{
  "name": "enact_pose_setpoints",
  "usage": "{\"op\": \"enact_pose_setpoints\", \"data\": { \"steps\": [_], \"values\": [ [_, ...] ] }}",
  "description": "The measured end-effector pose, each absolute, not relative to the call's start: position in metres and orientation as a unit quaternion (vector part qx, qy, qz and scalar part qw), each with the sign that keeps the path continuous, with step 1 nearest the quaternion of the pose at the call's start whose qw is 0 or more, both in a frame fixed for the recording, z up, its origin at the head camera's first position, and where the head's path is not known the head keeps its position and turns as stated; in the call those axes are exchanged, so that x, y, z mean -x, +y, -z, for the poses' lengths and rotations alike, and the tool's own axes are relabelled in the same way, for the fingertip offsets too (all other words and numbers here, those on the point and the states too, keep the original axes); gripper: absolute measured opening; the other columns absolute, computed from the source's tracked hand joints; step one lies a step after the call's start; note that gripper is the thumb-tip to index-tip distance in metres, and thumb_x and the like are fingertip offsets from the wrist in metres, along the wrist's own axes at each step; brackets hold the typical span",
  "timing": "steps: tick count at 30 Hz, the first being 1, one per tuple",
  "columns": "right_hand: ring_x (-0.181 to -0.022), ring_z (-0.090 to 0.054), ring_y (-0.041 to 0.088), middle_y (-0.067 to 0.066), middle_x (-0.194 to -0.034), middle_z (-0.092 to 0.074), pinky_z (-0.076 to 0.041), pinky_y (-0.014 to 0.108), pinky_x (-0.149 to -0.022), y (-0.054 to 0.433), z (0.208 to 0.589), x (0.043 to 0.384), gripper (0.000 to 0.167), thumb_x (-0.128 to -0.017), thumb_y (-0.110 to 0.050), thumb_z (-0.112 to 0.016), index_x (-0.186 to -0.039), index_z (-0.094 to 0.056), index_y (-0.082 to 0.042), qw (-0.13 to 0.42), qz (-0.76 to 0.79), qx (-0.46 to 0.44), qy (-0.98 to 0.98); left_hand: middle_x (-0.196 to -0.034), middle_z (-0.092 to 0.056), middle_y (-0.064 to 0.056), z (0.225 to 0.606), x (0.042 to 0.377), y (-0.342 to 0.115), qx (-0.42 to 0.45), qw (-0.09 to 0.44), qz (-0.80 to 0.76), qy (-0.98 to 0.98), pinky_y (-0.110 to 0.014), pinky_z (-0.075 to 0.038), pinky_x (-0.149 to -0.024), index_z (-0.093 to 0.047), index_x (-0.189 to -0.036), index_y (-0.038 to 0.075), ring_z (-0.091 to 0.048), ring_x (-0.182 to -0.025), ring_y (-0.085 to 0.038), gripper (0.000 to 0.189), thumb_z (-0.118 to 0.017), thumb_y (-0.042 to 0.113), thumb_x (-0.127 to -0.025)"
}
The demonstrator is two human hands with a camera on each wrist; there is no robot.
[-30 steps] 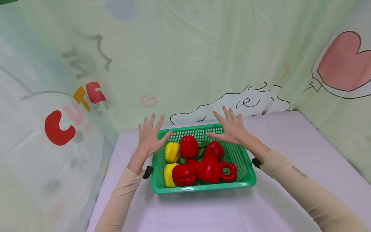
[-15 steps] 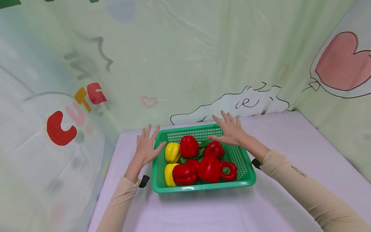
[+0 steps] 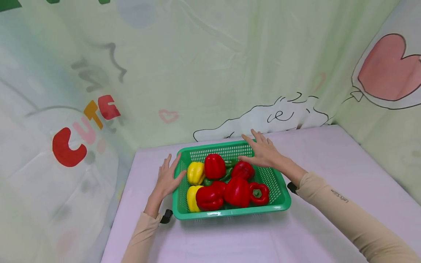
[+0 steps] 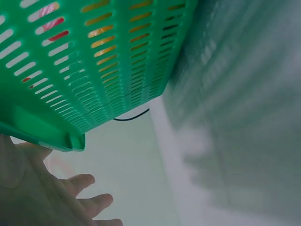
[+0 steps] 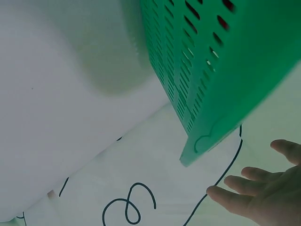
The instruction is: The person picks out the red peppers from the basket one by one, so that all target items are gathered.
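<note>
A green perforated basket sits on the table, holding several red bell peppers, two yellow bell peppers and some long green peppers partly hidden among them. My left hand is at the basket's left rim with fingers spread; in the left wrist view its thumb lies close by the rim, and I cannot tell whether it touches. Over the back right corner hovers my right hand, fingers extended. The right wrist view shows those fingers apart from the basket wall.
A pale lilac cloth covers the table. Behind and at both sides hangs a light green printed curtain with letters, hearts and a cloud-like drawing. Dark wrist devices sit under both wrists.
My left hand has moved down and slightly left, from over the basket to its left rim. My right hand has lowered a little. Basket and peppers stay in place.
</note>
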State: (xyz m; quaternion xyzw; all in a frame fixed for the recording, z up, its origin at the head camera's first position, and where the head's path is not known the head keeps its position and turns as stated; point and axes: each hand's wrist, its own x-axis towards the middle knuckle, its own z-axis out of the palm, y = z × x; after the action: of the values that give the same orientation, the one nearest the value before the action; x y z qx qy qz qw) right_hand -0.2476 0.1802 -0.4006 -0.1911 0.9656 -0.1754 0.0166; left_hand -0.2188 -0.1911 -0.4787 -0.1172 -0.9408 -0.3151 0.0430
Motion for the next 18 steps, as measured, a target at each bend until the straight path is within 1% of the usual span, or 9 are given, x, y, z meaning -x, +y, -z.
{"op": "enact_pose_setpoints", "data": {
  "steps": [3,10,14,18],
  "values": [
    [-0.142,-0.014,0.052,0.029,-0.159,-0.012,-0.016,0.071,-0.107,0.180,0.402,0.247,0.085,-0.090,-0.049,-0.062,-0.155,-0.029,-0.005,0.022,0.182,0.195,0.963,-0.161,-0.011,-0.024,0.482,0.218,-0.193,0.110,0.041,0.335,-0.935,-0.068,-0.007,-0.111,-0.027,-0.157,0.019,-0.010,-0.145,-0.049,0.073,-0.057,0.038,-0.094],
    [-0.141,-0.019,0.050,0.030,-0.157,-0.016,-0.022,0.072,-0.105,0.181,0.405,0.245,0.082,-0.090,-0.047,-0.063,-0.153,-0.033,-0.003,0.033,0.196,0.202,0.959,-0.162,-0.010,-0.021,0.489,0.215,-0.195,0.091,0.028,0.384,-0.918,-0.075,-0.016,-0.104,-0.026,-0.158,0.023,-0.012,-0.144,-0.048,0.074,-0.057,0.038,-0.092],
    [-0.139,-0.024,0.052,0.031,-0.156,-0.018,-0.027,0.072,-0.102,0.181,0.406,0.245,0.081,-0.090,-0.045,-0.064,-0.151,-0.035,-0.002,0.032,0.197,0.212,0.957,-0.162,-0.010,-0.022,0.492,0.213,-0.196,0.094,0.019,0.413,-0.906,-0.076,-0.018,-0.103,-0.025,-0.158,0.021,-0.012,-0.145,-0.047,0.075,-0.058,0.035,-0.092],
    [-0.137,-0.027,0.051,0.031,-0.155,-0.021,-0.031,0.071,-0.100,0.181,0.407,0.245,0.079,-0.089,-0.042,-0.066,-0.150,-0.036,-0.001,0.035,0.200,0.223,0.953,-0.161,-0.009,-0.022,0.494,0.210,-0.196,0.097,0.004,0.460,-0.883,-0.074,-0.015,-0.105,-0.023,-0.158,0.019,-0.010,-0.146,-0.046,0.074,-0.056,0.028,-0.093]
  ]
}}
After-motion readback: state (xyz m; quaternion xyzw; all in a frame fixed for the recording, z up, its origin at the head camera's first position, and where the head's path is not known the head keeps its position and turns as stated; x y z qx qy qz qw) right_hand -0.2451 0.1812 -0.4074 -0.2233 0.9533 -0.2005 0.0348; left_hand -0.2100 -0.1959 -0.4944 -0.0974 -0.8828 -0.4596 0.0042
